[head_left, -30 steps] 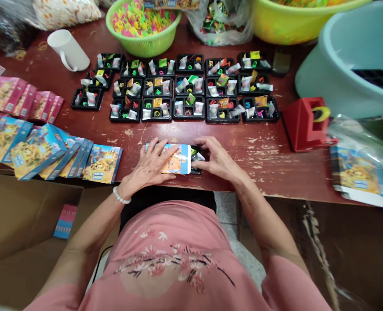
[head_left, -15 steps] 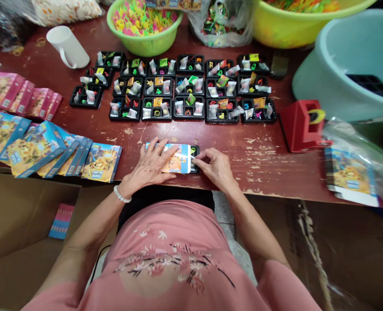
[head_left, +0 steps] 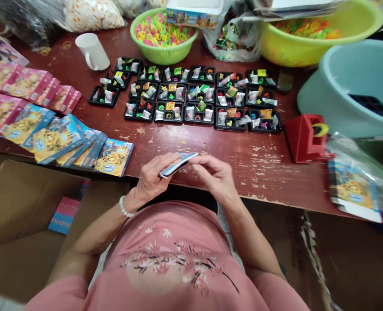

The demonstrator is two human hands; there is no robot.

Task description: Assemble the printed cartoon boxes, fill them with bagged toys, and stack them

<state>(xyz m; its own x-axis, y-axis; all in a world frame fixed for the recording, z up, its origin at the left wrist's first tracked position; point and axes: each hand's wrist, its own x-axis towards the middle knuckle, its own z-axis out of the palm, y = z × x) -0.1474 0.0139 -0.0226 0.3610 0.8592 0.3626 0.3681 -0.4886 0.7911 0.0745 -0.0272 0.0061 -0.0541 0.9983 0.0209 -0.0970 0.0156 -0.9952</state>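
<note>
Just over the table's front edge, my left hand is closed around a thin blue-and-yellow printed cardboard box, which is tilted with one end toward the right. My right hand is at that end, its thumb and fingers bent together against the box's edge. The fingertips partly hide the end of the box, and its contents are out of sight. Beyond my hands stand rows of black compartment trays with small wrapped packets and coloured plastic pieces in them.
Blue boxes and pink boxes lie at the left. A white mug, a green basket and a yellow basin stand behind. On the right are a blue tub, a red tape dispenser and flat boxes under plastic.
My left hand has lifted the box off the table and tilted it. The black tray that stuck out of its right end no longer shows there. The camera view has shifted.
</note>
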